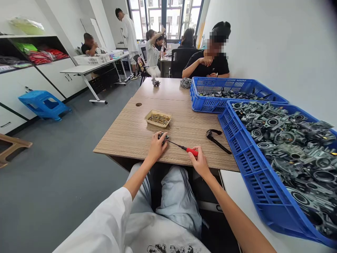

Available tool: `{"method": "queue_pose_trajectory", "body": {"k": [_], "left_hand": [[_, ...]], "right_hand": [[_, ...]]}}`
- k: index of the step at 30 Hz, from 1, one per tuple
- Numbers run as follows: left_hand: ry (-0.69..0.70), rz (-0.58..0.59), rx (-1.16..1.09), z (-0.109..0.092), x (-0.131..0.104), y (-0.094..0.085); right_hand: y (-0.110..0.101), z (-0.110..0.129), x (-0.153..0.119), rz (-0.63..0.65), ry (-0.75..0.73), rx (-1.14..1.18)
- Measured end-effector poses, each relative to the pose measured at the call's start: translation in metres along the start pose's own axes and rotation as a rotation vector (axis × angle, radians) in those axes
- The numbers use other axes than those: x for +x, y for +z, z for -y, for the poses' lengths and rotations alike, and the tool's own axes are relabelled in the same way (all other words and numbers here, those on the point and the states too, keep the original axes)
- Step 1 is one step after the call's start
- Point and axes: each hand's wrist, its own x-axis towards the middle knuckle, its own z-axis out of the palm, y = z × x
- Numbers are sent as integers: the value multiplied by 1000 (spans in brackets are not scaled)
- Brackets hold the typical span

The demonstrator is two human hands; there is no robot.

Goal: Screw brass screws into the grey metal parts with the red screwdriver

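My left hand (pixel 157 147) is closed around a small dark metal part (pixel 164 137), pressing it on the wooden table; the fingers cover most of it. In my right hand (pixel 199 162) is a screwdriver (pixel 192 151) with a red and black handle. Its thin dark shaft points left, and the tip reaches the metal part; whether it sits in a screw is too small to tell. Just beyond my left hand stands a beige tray (pixel 147 121) of small brass-coloured pieces. A black wristwatch (pixel 219 142) lies to the right of my right hand.
A blue crate (pixel 244 179) heaped with metal castings (pixel 295 140) flanks the table's right side. Behind it stands another blue crate (pixel 207 104) of dark parts. A metal part (pixel 155 82) and a wiry grey heap (pixel 185 83) lie at the far edge, where a person in black (pixel 205 68) sits.
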Motion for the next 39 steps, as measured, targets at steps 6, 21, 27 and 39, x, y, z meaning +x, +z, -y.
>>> {"method": "queue_pose_trajectory", "body": {"k": [6, 21, 27, 39], "left_hand": [[-13, -13, 10, 1, 0, 1], [-2, -3, 20, 1, -1, 0], [-3, -6, 13, 1, -1, 1], [16, -12, 36, -2, -1, -2]], "right_hand": [[0, -2, 1, -12, -26, -58], [0, 2, -1, -26, -41, -79], [0, -1, 0, -40, -60, -110], [-1, 6, -3, -20, -39, -82]]}}
